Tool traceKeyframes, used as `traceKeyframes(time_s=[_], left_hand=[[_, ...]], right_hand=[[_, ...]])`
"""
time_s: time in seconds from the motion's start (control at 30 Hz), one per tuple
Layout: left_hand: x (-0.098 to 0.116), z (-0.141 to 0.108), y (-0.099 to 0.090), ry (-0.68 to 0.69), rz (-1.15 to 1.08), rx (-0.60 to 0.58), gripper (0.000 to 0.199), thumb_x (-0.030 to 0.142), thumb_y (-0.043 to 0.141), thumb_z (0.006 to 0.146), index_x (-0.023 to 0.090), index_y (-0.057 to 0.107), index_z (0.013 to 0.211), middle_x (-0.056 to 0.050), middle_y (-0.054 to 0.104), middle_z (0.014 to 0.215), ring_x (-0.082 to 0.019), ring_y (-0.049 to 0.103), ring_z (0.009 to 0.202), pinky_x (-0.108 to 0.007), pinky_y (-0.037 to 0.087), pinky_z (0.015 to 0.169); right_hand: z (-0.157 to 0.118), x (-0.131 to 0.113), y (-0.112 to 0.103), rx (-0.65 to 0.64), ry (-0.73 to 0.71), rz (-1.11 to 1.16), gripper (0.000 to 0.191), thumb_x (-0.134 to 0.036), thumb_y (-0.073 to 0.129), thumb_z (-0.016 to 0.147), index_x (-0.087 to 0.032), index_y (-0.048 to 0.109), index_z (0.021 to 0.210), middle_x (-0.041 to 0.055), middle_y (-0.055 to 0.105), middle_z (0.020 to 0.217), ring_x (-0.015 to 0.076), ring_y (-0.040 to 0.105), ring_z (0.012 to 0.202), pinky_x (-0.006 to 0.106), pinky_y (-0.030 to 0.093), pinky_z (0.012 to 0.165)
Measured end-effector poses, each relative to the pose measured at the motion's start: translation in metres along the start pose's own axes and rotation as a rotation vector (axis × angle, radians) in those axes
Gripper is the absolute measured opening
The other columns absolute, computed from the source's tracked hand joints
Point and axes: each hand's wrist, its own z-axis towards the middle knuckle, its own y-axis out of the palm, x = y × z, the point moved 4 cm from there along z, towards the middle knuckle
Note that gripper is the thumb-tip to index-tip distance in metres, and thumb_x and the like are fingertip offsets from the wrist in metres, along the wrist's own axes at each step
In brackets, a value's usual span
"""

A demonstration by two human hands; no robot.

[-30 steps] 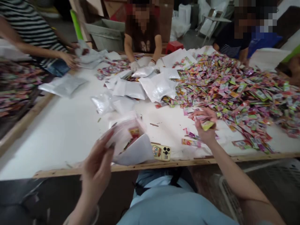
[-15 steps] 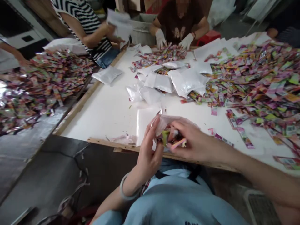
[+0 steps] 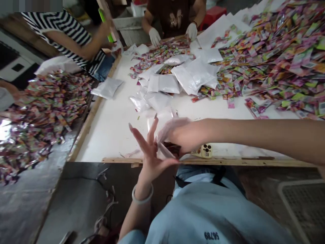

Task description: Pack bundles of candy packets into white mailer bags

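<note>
Near the table's front edge, a whitish, see-through plastic bag is held up with its mouth spread. My left hand is at its left side, fingers stretched wide apart and thumb reaching under the bag's near edge. My right hand reaches into the bag from the right. Its fingers are hidden in there, so their grip does not show. Dark reddish packets are partly visible inside the bag's mouth. Behind the bag, a flat white bag lies on the white table.
A yellow phone lies at the front edge. Filled white bags sit mid-table. Loose candy-coloured sachets are heaped right, with another heap on the left table. A gloved co-worker and one in stripes work opposite.
My left hand has gone from gripping the bag to fingers spread. My right hand has moved left and deeper into the bag; the packets it held are now out of sight.
</note>
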Motion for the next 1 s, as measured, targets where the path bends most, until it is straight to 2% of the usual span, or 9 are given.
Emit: traceKeyframes(time_s=[0.1, 0.17, 0.23, 0.3, 0.4, 0.67, 0.8, 0.87, 1.0], left_hand=[[-0.032, 0.014, -0.011, -0.183, 0.046, 0.092, 0.074, 0.045, 0.09, 0.074, 0.029, 0.064, 0.141, -0.005, 0.079, 0.1, -0.018, 0.069, 0.07, -0.029, 0.059, 0.064], [-0.039, 0.023, -0.011, -0.232, 0.127, 0.165, 0.033, 0.041, 0.081, 0.08, 0.02, 0.08, 0.105, 0.001, 0.069, 0.066, -0.013, 0.053, 0.053, -0.024, 0.047, 0.051], [-0.034, 0.029, -0.005, -0.197, 0.197, 0.221, 0.022, 0.037, 0.076, 0.078, 0.018, 0.072, 0.069, 0.004, 0.053, 0.05, -0.01, 0.041, 0.048, -0.023, 0.039, 0.047], [-0.026, 0.03, 0.003, -0.153, 0.257, 0.255, 0.038, 0.032, 0.072, 0.076, 0.019, 0.049, 0.049, 0.007, 0.036, 0.044, -0.008, 0.031, 0.047, -0.023, 0.031, 0.046], [-0.017, 0.029, 0.012, -0.142, 0.318, 0.241, 0.049, 0.029, 0.067, 0.076, 0.022, 0.027, 0.049, 0.008, 0.022, 0.046, -0.008, 0.021, 0.049, -0.024, 0.023, 0.045], [-0.015, 0.041, 0.018, -0.126, 0.372, 0.151, 0.045, 0.031, 0.064, 0.073, 0.022, 0.029, 0.047, 0.007, 0.029, 0.044, -0.008, 0.023, 0.049, -0.025, 0.02, 0.047], [-0.012, 0.044, 0.024, -0.153, 0.352, 0.155, 0.048, 0.033, 0.072, 0.073, 0.021, 0.033, 0.047, 0.008, 0.026, 0.044, -0.007, 0.023, 0.048, -0.025, 0.022, 0.046], [-0.016, 0.045, 0.021, -0.208, 0.309, 0.224, 0.044, 0.037, 0.077, 0.074, 0.02, 0.044, 0.051, 0.007, 0.034, 0.047, -0.008, 0.03, 0.049, -0.025, 0.027, 0.048], [-0.042, 0.049, -0.002, -0.346, 0.122, 0.372, 0.04, 0.049, 0.084, 0.072, 0.019, 0.06, 0.061, 0.005, 0.052, 0.054, -0.01, 0.044, 0.052, -0.024, 0.037, 0.05]], right_hand=[[0.006, -0.015, -0.022, -0.184, -0.121, -0.05, 0.027, -0.046, 0.074, 0.088, -0.024, 0.069, 0.072, -0.0031, 0.061, 0.059, 0.013, 0.055, 0.055, 0.032, 0.043, 0.059], [0.01, -0.026, -0.032, -0.181, -0.134, -0.151, 0.031, -0.047, 0.064, 0.097, -0.021, 0.069, 0.081, -0.0005, 0.064, 0.064, 0.0138, 0.056, 0.058, 0.031, 0.038, 0.059], [0.013, -0.034, -0.033, -0.106, -0.109, -0.306, 0.034, -0.051, 0.062, 0.098, -0.019, 0.069, 0.087, 0.0027, 0.067, 0.069, 0.0162, 0.056, 0.061, 0.031, 0.033, 0.058], [0.015, -0.039, -0.024, -0.065, -0.106, -0.47, 0.035, -0.051, 0.058, 0.1, -0.018, 0.069, 0.094, 0.0072, 0.07, 0.076, 0.0189, 0.058, 0.066, 0.032, 0.03, 0.059], [0.016, -0.04, -0.011, -0.046, -0.126, -0.619, 0.029, -0.035, 0.046, 0.106, -0.017, 0.069, 0.106, 0.0127, 0.074, 0.09, 0.0216, 0.06, 0.073, 0.034, 0.031, 0.062], [0.013, -0.036, -0.02, -0.118, -0.183, -0.702, 0.041, -0.048, 0.042, 0.107, -0.017, 0.067, 0.108, 0.0146, 0.074, 0.096, 0.0224, 0.062, 0.076, 0.033, 0.029, 0.061], [0.022, -0.025, -0.023, -0.134, -0.228, -0.617, 0.03, -0.04, 0.046, 0.107, -0.019, 0.067, 0.103, 0.0101, 0.074, 0.09, 0.0198, 0.064, 0.073, 0.032, 0.036, 0.063], [0.015, 0.0, -0.046, -0.009, -0.181, -0.5, 0.03, -0.043, 0.047, 0.106, -0.021, 0.066, 0.1, 0.0068, 0.073, 0.085, 0.019, 0.065, 0.072, 0.032, 0.041, 0.065], [-0.057, 0.095, -0.145, 0.557, 0.144, -0.317, 0.05, -0.066, 0.042, 0.103, -0.024, 0.062, 0.084, 0.0016, 0.058, 0.064, 0.0184, 0.066, 0.064, 0.038, 0.053, 0.067]])
